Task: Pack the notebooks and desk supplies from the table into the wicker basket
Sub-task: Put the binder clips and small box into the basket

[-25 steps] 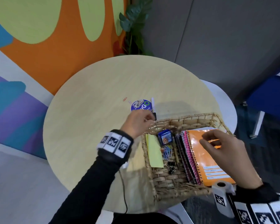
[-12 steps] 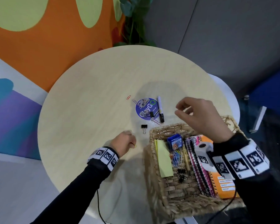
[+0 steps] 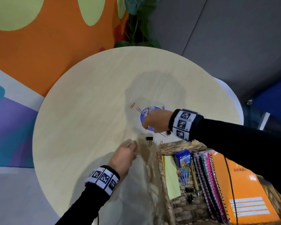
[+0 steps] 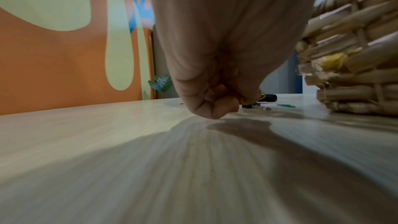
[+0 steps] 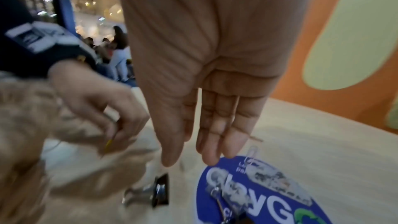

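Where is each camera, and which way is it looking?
Head: on the head, looking down at the table and basket; both hands and sleeves show.
Left wrist: low over the table, looking along the left hand, which pinches a yellow clip.
Right wrist: above the blue disc, looking down the right hand; the left hand shows too.
Shared: head and right wrist both see the binder clip.

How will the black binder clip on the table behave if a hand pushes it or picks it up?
The black binder clip looks small, so probably light and stiff. It lies flat on the smooth table, so a push would likely slide it. Its wire handles may swing.
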